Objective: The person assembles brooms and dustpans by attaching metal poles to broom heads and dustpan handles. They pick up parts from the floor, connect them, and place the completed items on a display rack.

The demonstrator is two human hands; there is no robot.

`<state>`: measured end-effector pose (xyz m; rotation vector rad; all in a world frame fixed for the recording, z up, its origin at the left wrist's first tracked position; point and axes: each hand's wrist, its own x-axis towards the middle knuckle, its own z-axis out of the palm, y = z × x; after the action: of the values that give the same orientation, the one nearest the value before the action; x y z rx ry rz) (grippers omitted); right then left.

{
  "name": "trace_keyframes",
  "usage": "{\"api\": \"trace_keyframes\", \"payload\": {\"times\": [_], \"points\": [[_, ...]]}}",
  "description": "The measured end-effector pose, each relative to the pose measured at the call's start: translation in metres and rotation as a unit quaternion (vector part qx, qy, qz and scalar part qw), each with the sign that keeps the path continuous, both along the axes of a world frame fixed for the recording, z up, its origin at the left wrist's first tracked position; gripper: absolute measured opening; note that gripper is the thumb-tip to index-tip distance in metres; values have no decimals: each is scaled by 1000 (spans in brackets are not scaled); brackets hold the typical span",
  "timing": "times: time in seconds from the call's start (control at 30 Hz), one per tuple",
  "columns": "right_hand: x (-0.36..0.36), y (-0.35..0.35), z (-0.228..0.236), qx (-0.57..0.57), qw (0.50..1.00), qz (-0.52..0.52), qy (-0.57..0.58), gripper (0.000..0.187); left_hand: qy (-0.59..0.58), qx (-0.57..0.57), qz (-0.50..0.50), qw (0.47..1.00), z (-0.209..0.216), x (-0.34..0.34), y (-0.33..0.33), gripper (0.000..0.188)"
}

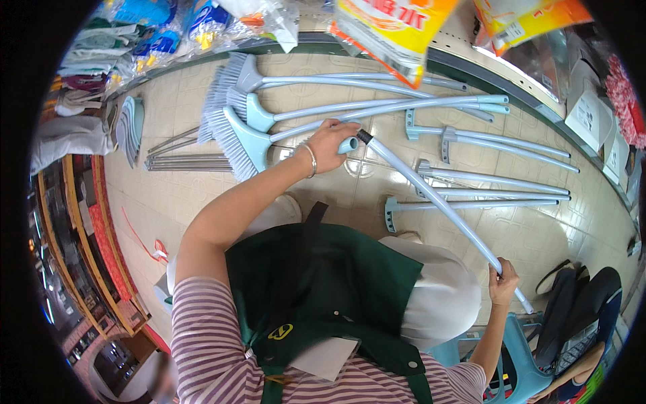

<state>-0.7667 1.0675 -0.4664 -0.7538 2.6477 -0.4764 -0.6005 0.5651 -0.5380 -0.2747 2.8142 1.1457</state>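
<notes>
My left hand (pixel 328 146) is closed around a light blue plastic piece with a round hollow end (pixel 348 145); the rest of it is hidden by my fingers. My right hand (pixel 503 283) grips a pale blue pole (pixel 441 205) near its lower end. The pole slants up to the left, and its black threaded tip (pixel 364 137) is close beside the hollow end; whether they touch I cannot tell. Beyond my left hand lie several brooms, among them a light blue broom (pixel 247 145) and a grey broom (pixel 249 73), bristles to the left.
Poles with end brackets (pixel 390 214) lie on the tiled floor at right. Thin metal rods (pixel 188 163) and stacked blue-grey dustpans (pixel 130 128) are at left. Yellow packages (pixel 397 34) overhang from the far shelf. A blue plastic stool (pixel 521 350) and dark bag (pixel 592 303) stand near right.
</notes>
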Motion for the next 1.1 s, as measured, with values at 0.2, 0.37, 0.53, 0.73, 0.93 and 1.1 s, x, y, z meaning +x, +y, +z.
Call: {"api": "trace_keyframes", "payload": {"times": [0.2, 0.37, 0.53, 0.73, 0.93, 1.1], "points": [[-26, -26, 23, -12, 989, 118, 91, 11, -60, -34, 5, 998, 31, 7, -14, 54], [-47, -37, 37, 0, 970, 209, 126, 21, -108, -142, -6, 984, 44, 22, -23, 44], [-55, -88, 70, -80, 980, 158, 89, 23, -202, -276, -74, 937, 94, 27, -30, 43], [-60, -160, 71, -77, 965, 209, -136, 22, -174, -330, -40, 927, 119, 52, -66, 42], [-19, -244, 92, -46, 920, 385, 61, 43, -266, -239, -32, 933, 131, 79, -117, 48], [-31, -273, 85, -62, 941, 332, -6, 24, -122, -353, 60, 925, 130, 119, -121, 45]]}}
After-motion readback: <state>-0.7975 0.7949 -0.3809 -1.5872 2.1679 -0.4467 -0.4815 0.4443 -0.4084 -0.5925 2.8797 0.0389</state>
